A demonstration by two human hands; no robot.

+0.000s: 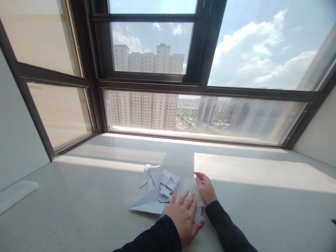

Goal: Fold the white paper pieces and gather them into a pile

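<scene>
My left hand (pixel 183 213) lies palm down with its fingers spread, over a white sheet of paper (pixel 193 189) and some folded paper (pixel 199 215) on the pale sill. My right hand (pixel 206 189) is at the right edge of that sheet, fingers pointing left and slightly apart; whether it grips the edge cannot be made out. Left of my hands is a group of folded white paper pieces: a pointed one (pixel 148 203) in front, a long folded one (pixel 154 175) behind it, and smaller folded squares (pixel 168 182) beside them. My left hand hides part of the paper under it.
The broad speckled sill (pixel 78 210) runs up to a dark window frame (pixel 157 85). A whitish translucent object (pixel 18 194) lies at the far left. A small dark item (pixel 333 221) shows at the right edge. Sunlight falls in bands across the surface.
</scene>
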